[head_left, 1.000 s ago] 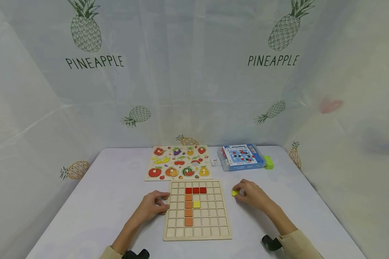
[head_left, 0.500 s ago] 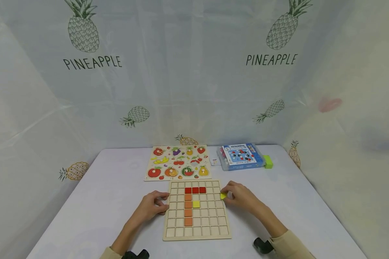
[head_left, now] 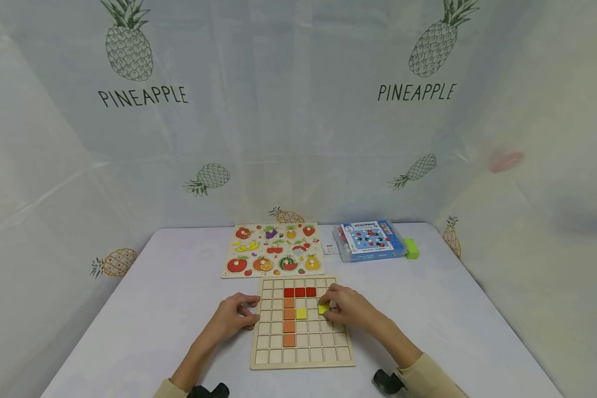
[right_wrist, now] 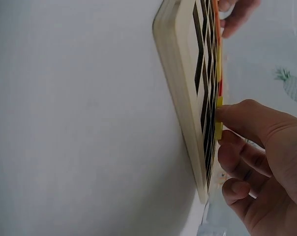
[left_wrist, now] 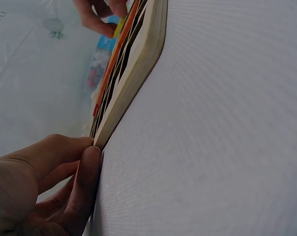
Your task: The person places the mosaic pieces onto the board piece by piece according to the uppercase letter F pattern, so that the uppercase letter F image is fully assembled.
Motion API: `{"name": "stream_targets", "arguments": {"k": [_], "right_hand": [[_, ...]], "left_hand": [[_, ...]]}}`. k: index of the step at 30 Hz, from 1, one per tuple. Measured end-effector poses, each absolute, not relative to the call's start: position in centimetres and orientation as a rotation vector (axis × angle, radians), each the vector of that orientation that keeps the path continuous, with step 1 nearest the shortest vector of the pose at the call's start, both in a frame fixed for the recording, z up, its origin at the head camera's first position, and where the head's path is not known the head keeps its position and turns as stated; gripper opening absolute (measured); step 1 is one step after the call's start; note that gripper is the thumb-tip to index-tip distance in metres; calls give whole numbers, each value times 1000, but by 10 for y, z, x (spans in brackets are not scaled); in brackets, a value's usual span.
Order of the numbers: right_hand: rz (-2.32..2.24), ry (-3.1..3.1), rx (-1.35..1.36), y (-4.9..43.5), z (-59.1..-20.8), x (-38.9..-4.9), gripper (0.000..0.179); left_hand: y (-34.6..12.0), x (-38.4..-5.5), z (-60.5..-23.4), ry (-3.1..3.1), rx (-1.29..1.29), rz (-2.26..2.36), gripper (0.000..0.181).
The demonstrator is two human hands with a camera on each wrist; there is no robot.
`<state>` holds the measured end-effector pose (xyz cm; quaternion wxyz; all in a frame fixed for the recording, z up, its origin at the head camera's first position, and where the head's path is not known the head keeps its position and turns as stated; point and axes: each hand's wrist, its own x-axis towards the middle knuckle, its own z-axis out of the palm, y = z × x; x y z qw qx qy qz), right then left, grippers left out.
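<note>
A wooden grid board (head_left: pixel 310 354) lies on the table, with a row of red tiles (head_left: pixel 300 292), a column of orange tiles (head_left: pixel 289 327) and one yellow tile (head_left: pixel 300 314) set in its squares. At the board's left edge, the left hand (head_left: pixel 230 318) holds the rim between thumb and finger; the left wrist view shows the left hand (left_wrist: pixel 55 182) at this edge. The right hand (head_left: pixel 350 308) pinches another yellow tile (head_left: pixel 323 309) just over the board's right part. In the right wrist view, thumb and fingers of the right hand (right_wrist: pixel 266 152) grip that yellow tile (right_wrist: pixel 219 118).
Behind the grid board lies a fruit puzzle board (head_left: pixel 273 250). To its right are a small card (head_left: pixel 330 249), a blue-labelled plastic box (head_left: pixel 370 241) and a bright green block (head_left: pixel 411 249). A white curtain with pineapple prints surrounds the white table (head_left: pixel 179 260).
The right hand has moved left with its yellow tile, from the table beside the grid board to over the board. The left hand has stayed at the board's left edge.
</note>
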<state>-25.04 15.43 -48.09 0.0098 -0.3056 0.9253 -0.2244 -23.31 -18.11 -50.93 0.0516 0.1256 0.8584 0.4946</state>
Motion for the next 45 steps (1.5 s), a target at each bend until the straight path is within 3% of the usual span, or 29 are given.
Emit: {"name": "stream_targets", "arguments": {"k": [45], "right_hand": [[-771,2786,-1007,136,-485,-254,20]], "left_hand": [[-179,-237,-508,2581,384,1504,47]]}}
